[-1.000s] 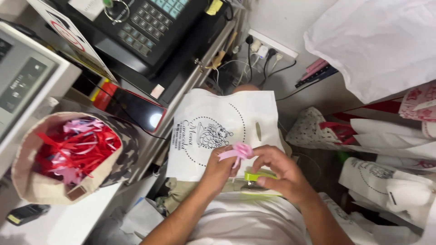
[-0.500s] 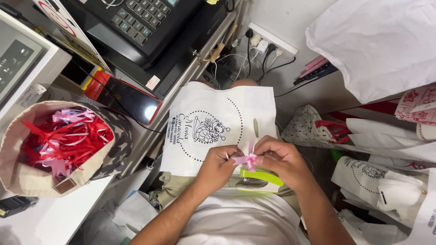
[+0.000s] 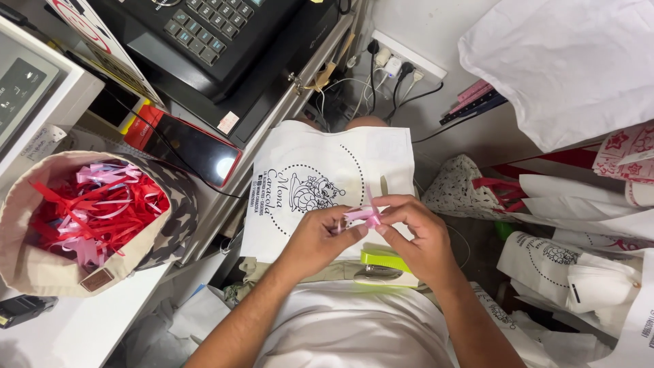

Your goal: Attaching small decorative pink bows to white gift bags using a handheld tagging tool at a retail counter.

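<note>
Both hands meet over the lap: the left hand (image 3: pixel 315 240) and right hand (image 3: pixel 420 235) pinch a small pink ribbon (image 3: pixel 362 215) between closed fingertips, above a white printed bag (image 3: pixel 306 163). A lime-green stapler (image 3: pixel 385 261) lies just near of them. To the left, a fabric basket (image 3: pixel 41 262) holds red and pink ribbons; more white bags (image 3: pixel 572 266) pile right.

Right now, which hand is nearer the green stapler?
Right. The right hand sits directly above the green stapler, nearly touching it while pinching the pink ribbon. The left hand is off to its left, apart from it.
</note>
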